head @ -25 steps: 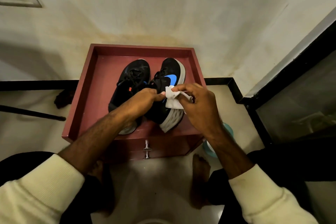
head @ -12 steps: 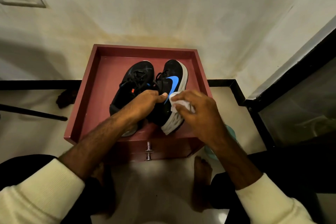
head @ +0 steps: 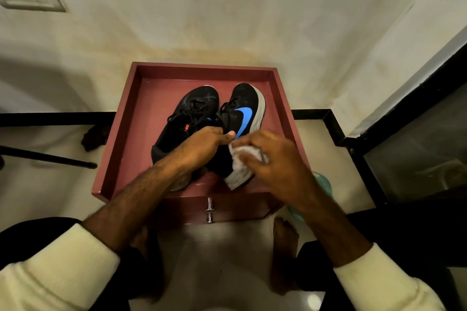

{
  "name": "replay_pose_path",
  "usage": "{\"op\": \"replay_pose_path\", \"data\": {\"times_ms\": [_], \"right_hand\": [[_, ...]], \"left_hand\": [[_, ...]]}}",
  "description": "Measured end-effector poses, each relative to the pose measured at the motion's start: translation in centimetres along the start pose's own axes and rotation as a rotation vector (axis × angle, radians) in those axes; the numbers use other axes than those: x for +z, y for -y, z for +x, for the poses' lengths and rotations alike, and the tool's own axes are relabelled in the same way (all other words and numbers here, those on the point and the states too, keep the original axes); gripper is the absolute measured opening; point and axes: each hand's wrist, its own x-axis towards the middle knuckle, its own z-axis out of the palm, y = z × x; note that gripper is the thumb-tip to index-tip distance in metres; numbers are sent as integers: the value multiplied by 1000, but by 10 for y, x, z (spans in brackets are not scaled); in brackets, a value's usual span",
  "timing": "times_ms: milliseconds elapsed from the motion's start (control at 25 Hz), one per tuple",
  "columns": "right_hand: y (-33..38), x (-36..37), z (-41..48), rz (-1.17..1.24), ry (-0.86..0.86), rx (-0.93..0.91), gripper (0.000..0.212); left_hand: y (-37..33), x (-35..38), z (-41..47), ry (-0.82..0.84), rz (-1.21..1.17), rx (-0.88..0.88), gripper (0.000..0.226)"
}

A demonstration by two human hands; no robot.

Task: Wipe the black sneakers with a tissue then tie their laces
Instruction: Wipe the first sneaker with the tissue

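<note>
We see a pale wall [head: 227, 7] rising behind everything, far beyond our fingertips, and a glossy floor [head: 222, 255] below our wrists. Against the wall stands a dark red cabinet [head: 126, 134] with a raised rim around its top; its metal knob [head: 209, 213] sits below and between our two hands. On that top lie the two black sneakers. The left sneaker [head: 187, 118] rests flat just past the knuckles of our left hand [head: 202, 144], its laces loose. The right sneaker [head: 242, 121], with a blue swoosh and a pale sole, is tipped onto its side, its toe well beyond both sets of fingers. Our left hand is curled around the collar of this right sneaker, thumb pressed on the side near the swoosh. Our right hand [head: 273, 159] has its fingers folded over a crumpled white tissue [head: 242, 156], pressing it against the heel side of the same sneaker, just beside the left thumb. Cream sleeves [head: 58, 275] cover both forearms, nearer than the hands.
</note>
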Motion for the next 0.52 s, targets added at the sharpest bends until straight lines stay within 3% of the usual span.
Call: {"op": "replay_pose_path", "data": {"times_ms": [80, 240, 400, 520], "right_hand": [[-7, -7, 10, -14, -111, 93, 24], [0, 0, -4, 31, 84, -1, 23], [-9, -2, 14, 29, -153, 134, 20], [-2, 1, 7, 43, 16, 18, 21]], "left_hand": [[-1, 0, -2, -3, 0, -2, 40], [2, 0, -3, -40, -13, -28, 29], [1, 7, -7, -68, -22, -73, 26], [-1, 6, -6, -106, -78, -85, 33]]}}
